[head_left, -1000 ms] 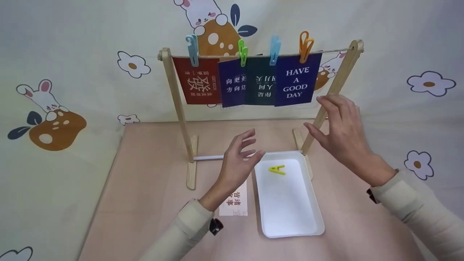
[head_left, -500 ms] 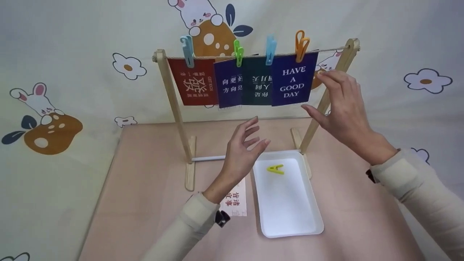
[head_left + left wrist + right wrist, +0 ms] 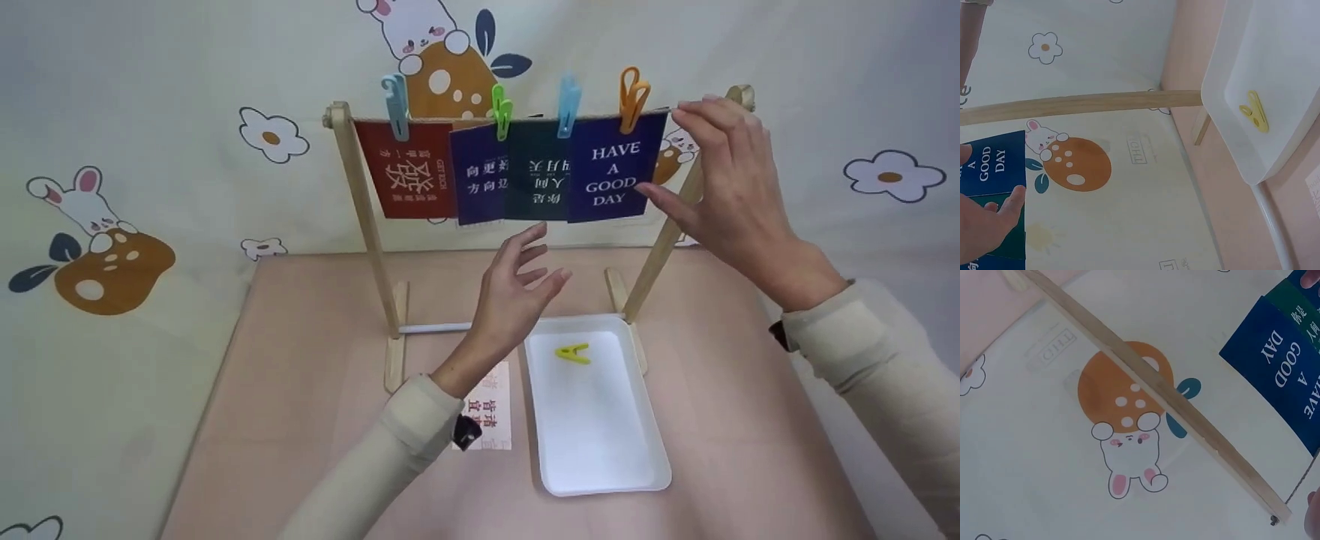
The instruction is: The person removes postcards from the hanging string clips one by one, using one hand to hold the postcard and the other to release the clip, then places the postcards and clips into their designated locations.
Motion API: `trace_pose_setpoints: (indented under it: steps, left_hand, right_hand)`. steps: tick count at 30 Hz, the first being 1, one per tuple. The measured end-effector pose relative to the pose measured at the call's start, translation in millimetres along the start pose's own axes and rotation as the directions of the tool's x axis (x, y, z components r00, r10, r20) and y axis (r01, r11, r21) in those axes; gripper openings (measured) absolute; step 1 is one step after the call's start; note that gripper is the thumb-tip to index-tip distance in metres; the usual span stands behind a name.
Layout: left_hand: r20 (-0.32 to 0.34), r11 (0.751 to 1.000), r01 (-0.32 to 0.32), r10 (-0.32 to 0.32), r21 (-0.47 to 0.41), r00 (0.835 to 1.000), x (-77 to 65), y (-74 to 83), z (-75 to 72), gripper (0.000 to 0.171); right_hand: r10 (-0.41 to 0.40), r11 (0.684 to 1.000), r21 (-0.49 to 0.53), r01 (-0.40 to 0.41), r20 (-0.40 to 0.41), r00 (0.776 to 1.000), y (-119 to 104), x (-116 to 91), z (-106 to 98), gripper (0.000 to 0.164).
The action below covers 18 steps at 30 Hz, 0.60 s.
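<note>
Fingers of the right hand (image 3: 731,180) are parted widely from the thumb, with nothing seen to be gripped; whether the string (image 3: 1302,478) or the dark-blue card (image 3: 619,166) is touched cannot be told. Just left of these fingertips, that card, lettered HAVE A GOOD DAY, is hung by an orange peg (image 3: 631,118). The left hand (image 3: 516,292) is positioned below the green card (image 3: 536,150), its fingers loosely bent and nothing held. Below and right of those fingers, a yellow peg (image 3: 574,353) is contained in a white tray (image 3: 600,435).
</note>
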<state>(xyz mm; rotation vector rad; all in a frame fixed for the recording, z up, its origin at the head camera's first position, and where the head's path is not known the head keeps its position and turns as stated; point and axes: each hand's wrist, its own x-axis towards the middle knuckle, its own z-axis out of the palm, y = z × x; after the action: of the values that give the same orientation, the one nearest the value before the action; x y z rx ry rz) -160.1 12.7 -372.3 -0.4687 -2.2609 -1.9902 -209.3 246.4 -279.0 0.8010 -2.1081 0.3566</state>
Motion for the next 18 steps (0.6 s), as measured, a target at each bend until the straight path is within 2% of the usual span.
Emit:
trace_pose_setpoints:
  steps: [3, 10, 18]
  left_hand:
    - [-0.009, 0.999, 0.008, -0.008, -0.034, 1.0, 2.6, 6.3, 0.9, 0.06]
    - [-0.01, 0.998, 0.006, -0.006, -0.062, 1.0, 4.0, 37.1, 1.7, 0.057]
    - [-0.019, 0.997, -0.01, 0.009, -0.076, 1.0, 15.7, 39.7, 5.4, 0.054]
  right_hand:
    - [-0.011, 1.0, -0.004, 0.011, 0.012, 1.0, 1, 4, -1, 0.071]
    - [-0.027, 0.998, -0.048, 0.029, 0.058, 0.998, 3, 17, -3, 0.073]
    - [-0.054, 0.998, -0.029, 0.056, 0.071, 0.996, 6, 32, -2, 0.08]
